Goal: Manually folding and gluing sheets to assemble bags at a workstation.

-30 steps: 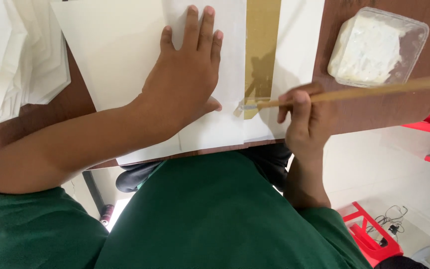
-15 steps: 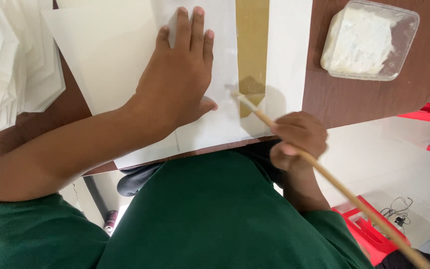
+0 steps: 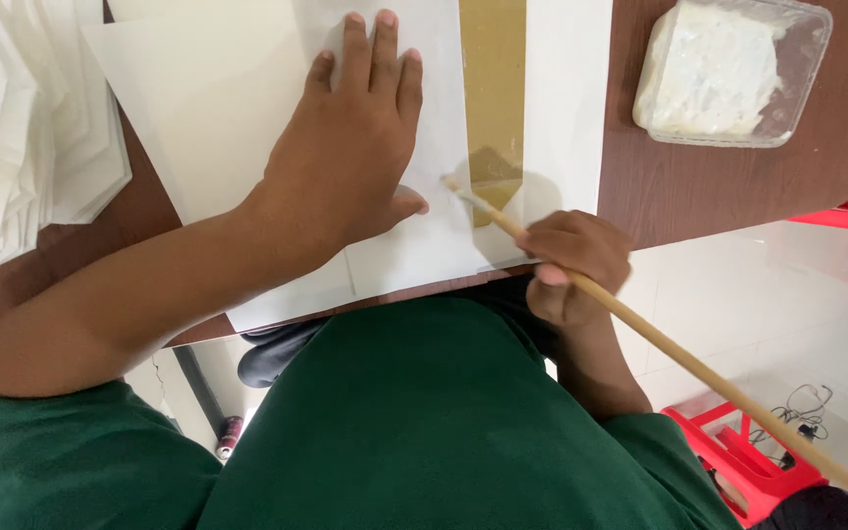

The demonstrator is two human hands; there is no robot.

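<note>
One wooden stick [image 3: 660,334] gripped in right hand [image 3: 573,263], tip beside flat, open left hand [image 3: 350,157] pressing one white sheet [image 3: 228,88]; one tub [image 3: 728,69] on counter [image 3: 718,186].

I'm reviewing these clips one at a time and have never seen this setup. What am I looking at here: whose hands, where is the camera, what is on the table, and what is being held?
There is no machine here. A person in a green shirt wears a camera on the head, so the single view looks straight down past the chest at their own two bare hands.

The left hand lies flat, fingers spread, pressing down white paper sheets on a brown table. The right hand has a closed grip on a long thin wooden stick; its tip touches the sheet beside a golden-brown strip that runs along the paper.

At the top right stands a clear plastic container holding something white. A stack of more white paper lies at the far left. Red furniture shows on the floor below.
</note>
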